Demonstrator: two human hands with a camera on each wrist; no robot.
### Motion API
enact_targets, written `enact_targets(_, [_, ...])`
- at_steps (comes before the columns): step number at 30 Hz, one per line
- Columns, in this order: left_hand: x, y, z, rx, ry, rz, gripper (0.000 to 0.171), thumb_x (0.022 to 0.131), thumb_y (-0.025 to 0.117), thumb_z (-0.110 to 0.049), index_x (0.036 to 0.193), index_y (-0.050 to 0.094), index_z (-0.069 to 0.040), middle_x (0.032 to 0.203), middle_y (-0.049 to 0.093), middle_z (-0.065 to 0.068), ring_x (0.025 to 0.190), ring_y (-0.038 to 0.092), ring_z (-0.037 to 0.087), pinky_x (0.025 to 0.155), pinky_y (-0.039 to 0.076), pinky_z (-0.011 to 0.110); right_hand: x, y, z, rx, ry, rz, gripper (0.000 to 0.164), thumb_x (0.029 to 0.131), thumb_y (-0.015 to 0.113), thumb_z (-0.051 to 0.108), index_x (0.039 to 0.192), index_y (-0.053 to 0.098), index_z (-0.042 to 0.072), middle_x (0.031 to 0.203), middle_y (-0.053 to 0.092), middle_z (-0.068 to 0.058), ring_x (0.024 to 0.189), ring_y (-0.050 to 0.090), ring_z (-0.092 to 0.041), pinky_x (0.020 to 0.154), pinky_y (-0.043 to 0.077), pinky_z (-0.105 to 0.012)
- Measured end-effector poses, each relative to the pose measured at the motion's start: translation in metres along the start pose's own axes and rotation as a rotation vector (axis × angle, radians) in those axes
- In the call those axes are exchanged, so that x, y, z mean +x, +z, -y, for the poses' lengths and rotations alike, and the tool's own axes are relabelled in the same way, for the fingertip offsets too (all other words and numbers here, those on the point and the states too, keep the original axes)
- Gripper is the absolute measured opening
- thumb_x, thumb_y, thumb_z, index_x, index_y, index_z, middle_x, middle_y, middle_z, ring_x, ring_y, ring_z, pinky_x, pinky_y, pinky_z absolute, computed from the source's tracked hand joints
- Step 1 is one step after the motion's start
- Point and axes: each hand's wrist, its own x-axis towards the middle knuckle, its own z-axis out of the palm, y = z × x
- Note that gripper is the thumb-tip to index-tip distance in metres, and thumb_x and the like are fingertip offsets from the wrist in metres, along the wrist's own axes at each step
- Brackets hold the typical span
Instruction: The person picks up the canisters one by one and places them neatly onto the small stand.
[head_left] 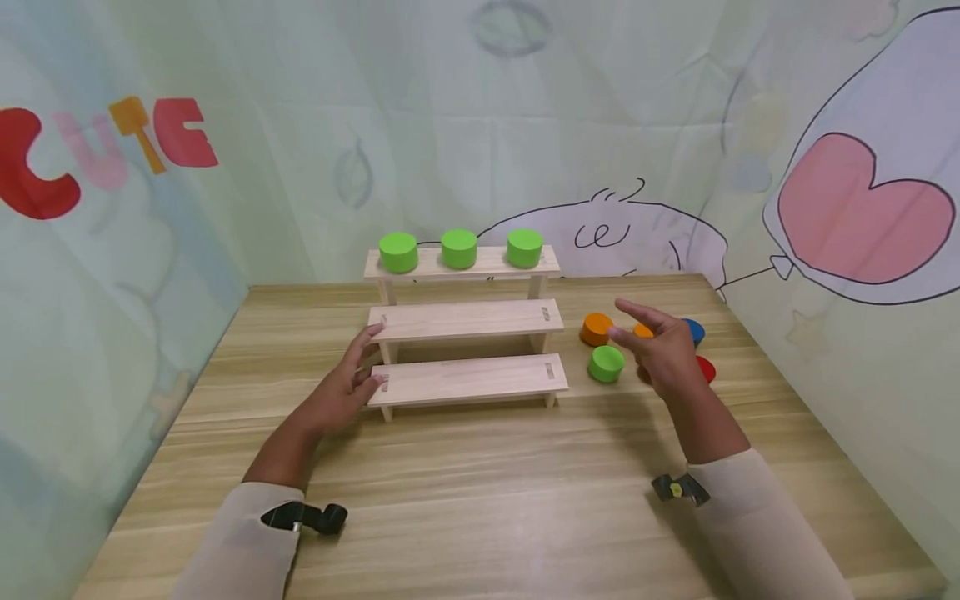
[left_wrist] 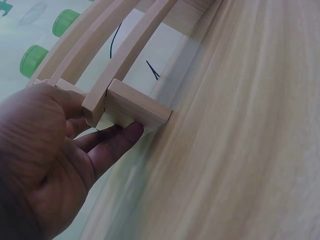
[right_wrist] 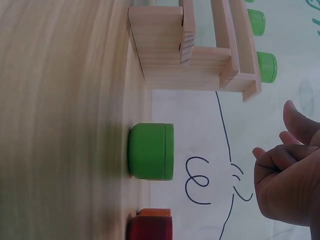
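A three-tier wooden step shelf (head_left: 465,319) stands on the table. My left hand (head_left: 341,396) holds its left end, fingers at the middle step and thumb on the lowest one; the left wrist view shows fingertips (left_wrist: 134,131) against the end panel. On the top step sit three green round blocks, the left (head_left: 398,253), middle (head_left: 459,249) and right (head_left: 524,248). My right hand (head_left: 663,348) hovers with nothing in it, thumb and index finger spread, above loose blocks right of the shelf. Nearest are a green block (head_left: 606,364) and an orange block (head_left: 597,329).
Partly hidden by the right hand are another orange block (head_left: 642,331), a blue block (head_left: 694,332) and a red block (head_left: 706,369). The wood-grain table (head_left: 480,500) meets a printed cloth backdrop (head_left: 300,167) behind and at both sides.
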Motion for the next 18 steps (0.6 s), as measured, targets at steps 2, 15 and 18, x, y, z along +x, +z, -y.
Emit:
enact_targets(2, [0.001, 0.001, -0.001, 0.0, 0.005, 0.002, 0.08, 0.114, 0.05, -0.003, 0.176, 0.005, -0.024, 0.178, 0.015, 0.036, 0.156, 0.035, 0.063, 0.115, 0.047, 0.073, -0.001, -0.003, -0.004, 0.011, -0.006, 0.001, 0.064, 0.1, 0.083, 0.032, 0.159, 0.059, 0.03, 0.175, 0.042, -0.002, 0.046, 0.036, -0.011, 0.048, 0.036, -0.022])
enact_targets(15, [-0.002, 0.002, 0.002, 0.006, 0.004, -0.004, 0.08, 0.113, 0.05, -0.001, 0.176, 0.005, -0.023, 0.177, 0.016, 0.037, 0.154, 0.038, 0.063, 0.113, 0.049, 0.071, 0.009, -0.009, -0.03, 0.098, 0.013, 0.051, 0.065, 0.098, 0.084, 0.034, 0.158, 0.061, 0.023, 0.15, 0.054, 0.006, 0.049, 0.032, -0.012, 0.054, 0.033, -0.027])
enact_targets(18, [-0.001, 0.001, 0.001, 0.003, 0.005, -0.002, 0.081, 0.114, 0.05, -0.002, 0.176, 0.005, -0.024, 0.177, 0.016, 0.037, 0.155, 0.037, 0.063, 0.114, 0.048, 0.072, 0.012, -0.01, -0.033, 0.082, 0.017, 0.068, 0.063, 0.101, 0.082, 0.031, 0.159, 0.06, 0.022, 0.159, 0.045, -0.007, 0.052, 0.033, -0.011, 0.055, 0.033, -0.026])
